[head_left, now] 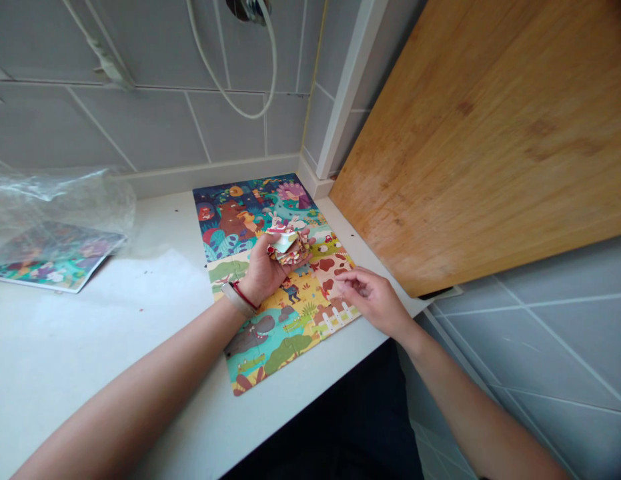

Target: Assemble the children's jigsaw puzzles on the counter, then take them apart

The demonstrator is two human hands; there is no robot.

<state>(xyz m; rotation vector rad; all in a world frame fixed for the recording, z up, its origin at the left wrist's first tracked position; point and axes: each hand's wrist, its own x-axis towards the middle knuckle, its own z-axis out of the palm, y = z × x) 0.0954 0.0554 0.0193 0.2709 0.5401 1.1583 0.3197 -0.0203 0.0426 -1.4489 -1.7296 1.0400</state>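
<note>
A colourful jigsaw puzzle (297, 343) of joined pieces lies on the white counter, showing animals, a fence and dark woods. Above its middle, my left hand (270, 267) is closed round a thick stack of loose puzzle pieces (286, 245); the top one shows a pale underside or light print. My right hand (373, 297) is over the puzzle's right edge, by the cow picture. Its fingers are curled and drawn together with the thumb; whatever they may hold is hidden. A band and a red cord circle my left wrist.
To the left, a clear plastic bag (65, 200) covers part of a printed picture sheet (55, 257) on the white counter (155, 333). A wooden panel (480, 147) slants along the right. Behind stands a grey tiled wall (155, 127) with a hanging white cable (230, 100).
</note>
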